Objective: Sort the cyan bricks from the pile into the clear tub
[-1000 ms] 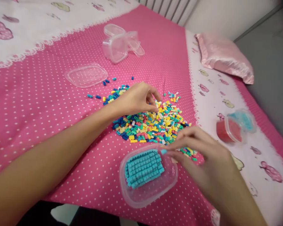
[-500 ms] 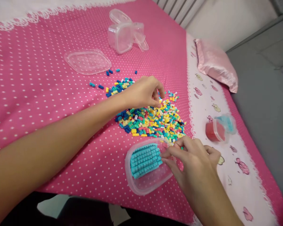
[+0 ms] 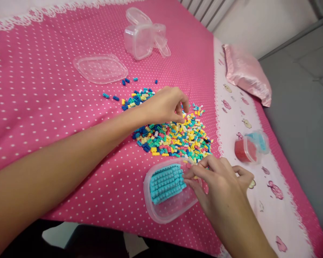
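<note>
A heap of small multicoloured toy bricks (image 3: 174,139) lies on the pink dotted bedcover. Over its upper part is my left hand (image 3: 171,104), fingers curled downward, with a gap between thumb and forefinger; nothing shows in it. In front of the heap stands a clear plastic container (image 3: 161,216) with turquoise bricks (image 3: 165,184) packed in rows at its left side. My right hand (image 3: 218,182) reaches over the container's right side. Its thumb and forefinger pinch at the right end of the rows, on what seems a turquoise brick, mostly hidden by the fingertips.
Behind the heap are a clear lid (image 3: 101,68) and several empty-looking clear containers (image 3: 144,41). Stray bricks (image 3: 115,98) lie left of the heap. At the right stand a container with red contents (image 3: 243,150) and one with turquoise contents (image 3: 261,141). A pink pillow (image 3: 246,75) rests beyond.
Hardly anything differs. Both hands keep their places and poses, and the view has shifted very slightly.
</note>
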The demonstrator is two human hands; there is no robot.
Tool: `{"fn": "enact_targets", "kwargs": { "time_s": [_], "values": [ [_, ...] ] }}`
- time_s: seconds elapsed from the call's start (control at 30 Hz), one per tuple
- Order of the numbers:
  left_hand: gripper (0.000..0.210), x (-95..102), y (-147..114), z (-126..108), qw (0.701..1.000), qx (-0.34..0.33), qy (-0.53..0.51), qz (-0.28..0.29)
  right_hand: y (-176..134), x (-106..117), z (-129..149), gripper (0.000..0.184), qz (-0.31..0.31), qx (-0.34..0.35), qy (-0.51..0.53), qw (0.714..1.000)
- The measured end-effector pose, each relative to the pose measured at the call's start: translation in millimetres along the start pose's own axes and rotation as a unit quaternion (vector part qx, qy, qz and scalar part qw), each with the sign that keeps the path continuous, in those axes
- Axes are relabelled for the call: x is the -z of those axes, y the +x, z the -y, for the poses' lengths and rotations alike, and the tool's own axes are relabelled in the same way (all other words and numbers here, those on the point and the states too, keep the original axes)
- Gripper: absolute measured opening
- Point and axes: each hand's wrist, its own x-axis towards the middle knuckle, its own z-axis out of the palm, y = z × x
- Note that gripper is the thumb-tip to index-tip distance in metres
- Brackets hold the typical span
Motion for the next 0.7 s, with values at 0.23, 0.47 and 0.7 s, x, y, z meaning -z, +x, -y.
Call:
{"fn": "enact_targets", "kwargs": {
  "time_s": [0.23, 0.47, 0.7],
  "values": [
    [0.027, -0.5, 0.2, -1.3, 1.0, 0.007, 0.012, 0.002, 1.3, -1.6, 3.8, 0.017, -0.001, -0.018, 0.01, 1.0],
    [0.024, -0.9, 1.3, 1.3, 1.0, -0.009, 0.016, 0.001, 0.9, -1.8, 6.5, 0.02, 0.01, -0.018, -0.032, 0.999],
    [0.028, -0.2, 0.4, -1.1, 1.0, 0.011, 0.014, 0.013, -1.1, -1.2, 7.4, 0.019, -0.001, -0.002, -0.066, 0.998]
  ]
}}
